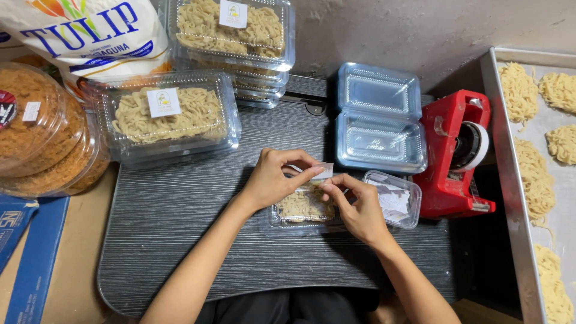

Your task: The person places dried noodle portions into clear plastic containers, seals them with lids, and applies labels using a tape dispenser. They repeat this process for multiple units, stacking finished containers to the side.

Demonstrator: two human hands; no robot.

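My left hand (273, 177) and my right hand (355, 207) meet over a closed clear plastic box of noodles (301, 210) on a dark grey board (180, 240). Both pinch a small white paper label (321, 171) just above the box lid. Right beside my right hand stands a small clear tub of paper labels (396, 198).
An open empty clear box (379, 120) lies behind the tub. A red tape dispenser (457, 156) stands at the right, next to a metal tray (510, 180) with noodle nests. Labelled noodle boxes (168, 114) are stacked at the back left, by round tubs (42, 138) and a white sack (90, 36).
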